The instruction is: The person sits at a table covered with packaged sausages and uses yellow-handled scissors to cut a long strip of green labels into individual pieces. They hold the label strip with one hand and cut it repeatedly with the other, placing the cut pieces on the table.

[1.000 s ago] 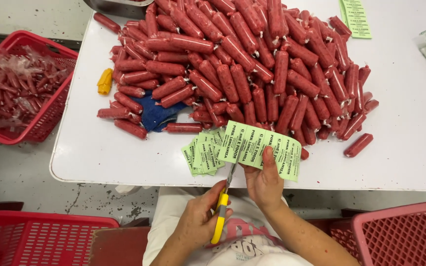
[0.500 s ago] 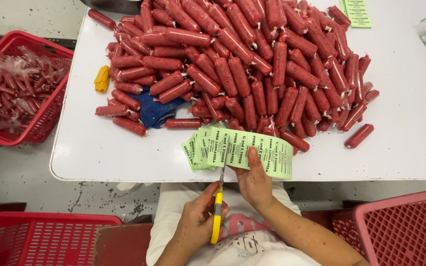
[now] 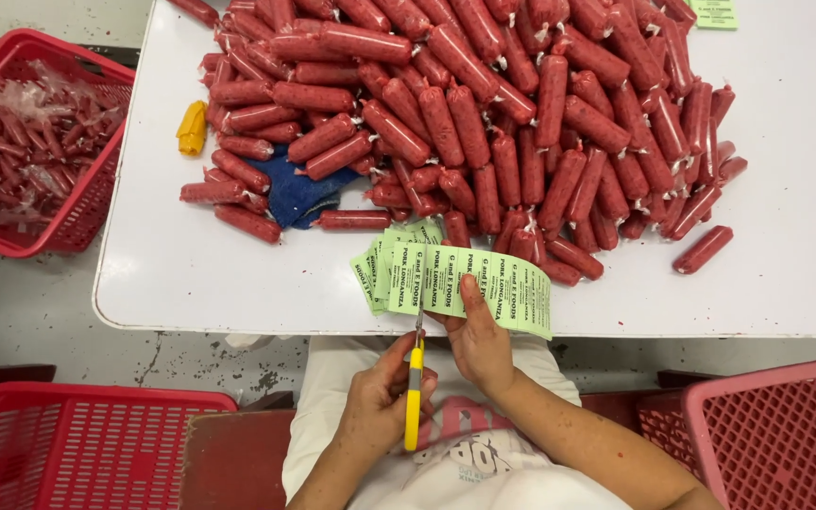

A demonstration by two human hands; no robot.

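Note:
My left hand (image 3: 380, 397) grips yellow-handled scissors (image 3: 414, 397), their blades pointing up into a strip of light green printed labels (image 3: 498, 288). My right hand (image 3: 479, 342) holds that strip at the table's near edge, thumb on top. More cut green labels (image 3: 384, 269) lie stacked just left of the strip. Behind them, a big heap of red sausages in clear casings (image 3: 484, 113) covers much of the white table (image 3: 191, 274).
A blue cloth (image 3: 299, 194) and a small yellow object (image 3: 192, 127) lie left of the heap. A red basket of bagged sausages (image 3: 25, 151) stands at the left. Further red baskets sit at lower left (image 3: 77, 444) and lower right (image 3: 776, 434).
The green strip has slid left across the scissors, and both hands have shifted slightly toward the table's edge. The stack of cut labels has stayed in place.

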